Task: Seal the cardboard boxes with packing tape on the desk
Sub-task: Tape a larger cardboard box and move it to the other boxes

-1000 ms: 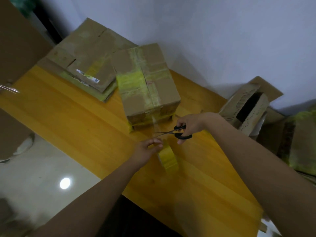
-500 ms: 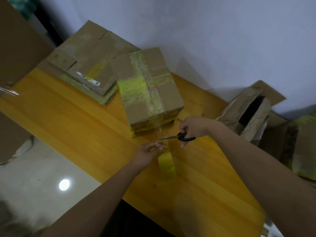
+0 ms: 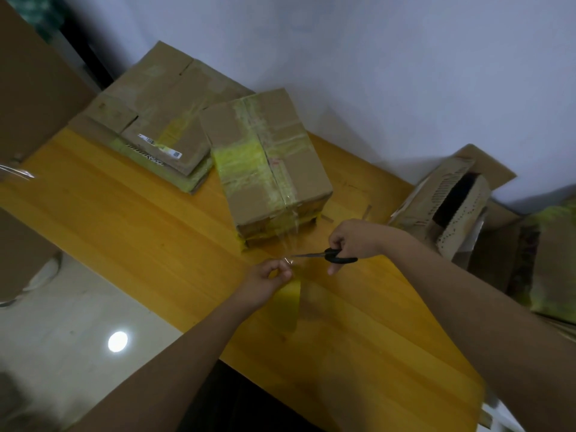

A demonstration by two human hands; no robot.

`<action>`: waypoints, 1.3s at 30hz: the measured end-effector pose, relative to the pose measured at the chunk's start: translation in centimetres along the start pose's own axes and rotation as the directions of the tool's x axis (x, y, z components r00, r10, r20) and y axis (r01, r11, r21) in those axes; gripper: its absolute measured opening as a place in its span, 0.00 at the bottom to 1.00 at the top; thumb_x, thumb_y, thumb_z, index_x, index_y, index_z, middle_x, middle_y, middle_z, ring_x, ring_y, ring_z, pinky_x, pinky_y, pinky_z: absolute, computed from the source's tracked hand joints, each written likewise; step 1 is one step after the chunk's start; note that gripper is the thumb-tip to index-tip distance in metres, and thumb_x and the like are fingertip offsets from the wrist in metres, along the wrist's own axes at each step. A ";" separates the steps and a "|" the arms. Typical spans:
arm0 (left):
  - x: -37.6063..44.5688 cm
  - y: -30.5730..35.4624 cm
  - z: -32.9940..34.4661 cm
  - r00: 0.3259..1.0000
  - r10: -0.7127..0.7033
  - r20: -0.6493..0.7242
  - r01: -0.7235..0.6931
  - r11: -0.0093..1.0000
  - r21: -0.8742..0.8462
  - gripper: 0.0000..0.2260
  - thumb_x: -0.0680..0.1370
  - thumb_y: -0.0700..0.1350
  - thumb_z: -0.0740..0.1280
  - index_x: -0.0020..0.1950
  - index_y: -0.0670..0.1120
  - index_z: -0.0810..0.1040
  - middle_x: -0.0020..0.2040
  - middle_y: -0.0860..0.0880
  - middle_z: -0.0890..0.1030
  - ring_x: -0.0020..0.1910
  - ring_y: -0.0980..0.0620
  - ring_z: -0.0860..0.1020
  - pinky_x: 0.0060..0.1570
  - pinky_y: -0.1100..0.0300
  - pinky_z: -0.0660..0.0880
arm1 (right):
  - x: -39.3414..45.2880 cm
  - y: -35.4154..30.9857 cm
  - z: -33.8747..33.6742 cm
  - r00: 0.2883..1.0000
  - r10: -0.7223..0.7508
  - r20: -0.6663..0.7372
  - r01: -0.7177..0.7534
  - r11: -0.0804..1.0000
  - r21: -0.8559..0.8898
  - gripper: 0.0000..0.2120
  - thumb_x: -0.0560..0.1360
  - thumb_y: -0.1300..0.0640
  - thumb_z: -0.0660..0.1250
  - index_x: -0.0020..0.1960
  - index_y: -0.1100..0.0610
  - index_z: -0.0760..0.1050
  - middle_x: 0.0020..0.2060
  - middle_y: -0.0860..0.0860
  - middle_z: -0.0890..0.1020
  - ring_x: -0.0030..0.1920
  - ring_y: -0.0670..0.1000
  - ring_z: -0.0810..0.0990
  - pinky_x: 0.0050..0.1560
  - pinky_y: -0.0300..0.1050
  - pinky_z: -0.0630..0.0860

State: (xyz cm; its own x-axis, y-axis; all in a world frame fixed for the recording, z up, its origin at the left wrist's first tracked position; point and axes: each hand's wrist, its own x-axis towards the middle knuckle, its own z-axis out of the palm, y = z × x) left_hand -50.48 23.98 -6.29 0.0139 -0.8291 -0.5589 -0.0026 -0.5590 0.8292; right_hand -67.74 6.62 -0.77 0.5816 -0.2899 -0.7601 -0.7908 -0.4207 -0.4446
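Evidently mid-cut: left hand (image 3: 269,280) pinched tape roll (image 3: 288,302), clear strip stretched taut from box (image 3: 271,169) on desk (image 3: 124,219); right hand (image 3: 355,241) gripped scissors (image 3: 330,255), blades at strip. Risks: slack strip folding onto itself; blades nicking left fingers; freed end sticking back on roll.

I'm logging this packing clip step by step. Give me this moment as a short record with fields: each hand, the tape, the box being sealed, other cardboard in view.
left hand: pinches the tape roll above the desk
right hand: grips black-handled scissors, blades pointing at the tape
tape strip: clear, stretched from the box's near side down to the roll
box being sealed: flaps closed, tape along the top seam
flattened cardboard: stacked behind and left of the box
open box: on its side at the desk's right end
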 end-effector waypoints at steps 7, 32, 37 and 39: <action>-1.4 -1.0 -1.3 0.996 -0.014 0.084 0.000 0.986 0.167 0.05 0.80 0.43 0.65 0.49 0.43 0.78 0.57 0.55 0.75 0.55 0.63 0.72 0.61 0.58 0.66 | -0.3 0.3 -0.1 0.996 0.060 -0.066 -0.067 0.992 -0.102 0.25 0.67 0.33 0.72 0.40 0.53 0.67 0.34 0.49 0.70 0.34 0.51 0.67 0.38 0.45 0.65; -1.0 1.7 -3.3 0.938 0.320 0.135 -0.344 0.798 0.495 0.06 0.78 0.48 0.67 0.43 0.60 0.78 0.54 0.61 0.77 0.58 0.57 0.74 0.64 0.48 0.67 | 2.1 1.9 8.0 0.886 0.290 -0.363 -0.404 0.866 -0.295 0.26 0.78 0.50 0.68 0.71 0.58 0.64 0.64 0.56 0.71 0.58 0.58 0.74 0.42 0.46 0.70; -1.8 1.2 -2.8 0.939 0.339 0.061 -0.324 0.808 0.492 0.08 0.78 0.50 0.67 0.44 0.65 0.77 0.56 0.64 0.76 0.62 0.53 0.73 0.64 0.38 0.63 | 1.1 2.6 11.1 0.861 0.241 -0.447 -0.285 0.958 -0.031 0.19 0.80 0.54 0.64 0.69 0.59 0.70 0.66 0.55 0.71 0.59 0.57 0.74 0.48 0.49 0.75; -2.4 1.6 -3.0 0.933 0.357 0.055 -0.336 0.803 0.493 0.08 0.78 0.51 0.67 0.44 0.65 0.77 0.56 0.63 0.76 0.62 0.53 0.73 0.64 0.38 0.63 | 0.6 1.3 11.0 0.807 0.178 -0.563 -0.075 0.977 0.200 0.16 0.81 0.57 0.62 0.68 0.59 0.73 0.65 0.54 0.74 0.63 0.56 0.75 0.57 0.48 0.74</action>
State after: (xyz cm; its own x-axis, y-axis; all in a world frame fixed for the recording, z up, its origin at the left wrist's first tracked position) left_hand -47.53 25.12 -3.58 -0.0426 -0.9732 -0.2260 -0.4993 -0.1752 0.8485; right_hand -70.58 15.35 -7.00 0.4364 -0.7930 -0.4251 -0.8544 -0.2170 -0.4722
